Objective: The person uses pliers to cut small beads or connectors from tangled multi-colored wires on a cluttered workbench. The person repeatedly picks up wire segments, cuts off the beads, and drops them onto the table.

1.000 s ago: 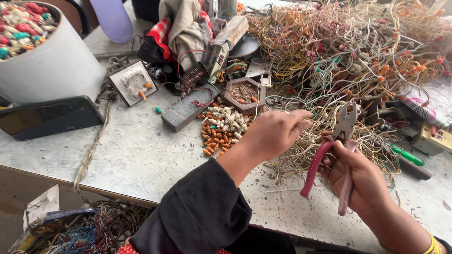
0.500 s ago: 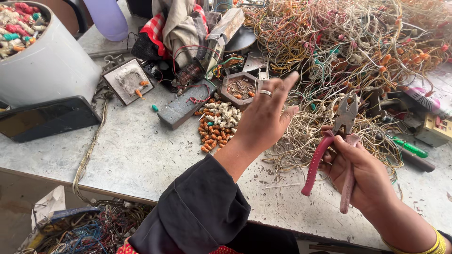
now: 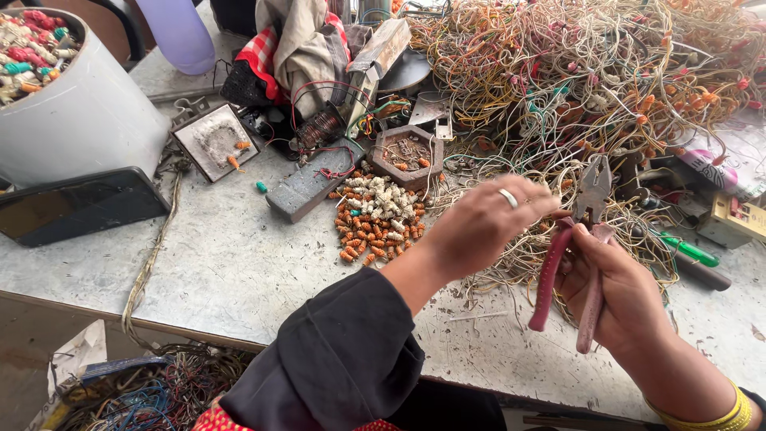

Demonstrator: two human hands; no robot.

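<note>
My right hand (image 3: 618, 291) grips pliers with red handles (image 3: 568, 263), jaws pointing up over a mat of pale wires (image 3: 550, 239). My left hand (image 3: 487, 227), a ring on one finger, is pinched at the wires just left of the plier jaws; whether it holds a strand is blurred. A small heap of orange and white wire connectors (image 3: 377, 219) lies on the worn grey table (image 3: 223, 263) to the left of my left hand.
A big tangle of coloured wires (image 3: 590, 72) fills the back right. A hexagonal dish (image 3: 407, 152), a grey block (image 3: 307, 187) and a copper coil (image 3: 319, 128) sit behind the heap. A white bucket of connectors (image 3: 72, 104) and a dark phone (image 3: 76, 206) are at left. Green-handled tool (image 3: 686, 251) at right.
My left hand opened over the connector heap half a second ago and has come back right, pinched beside the plier jaws. The pliers stayed nearly still.
</note>
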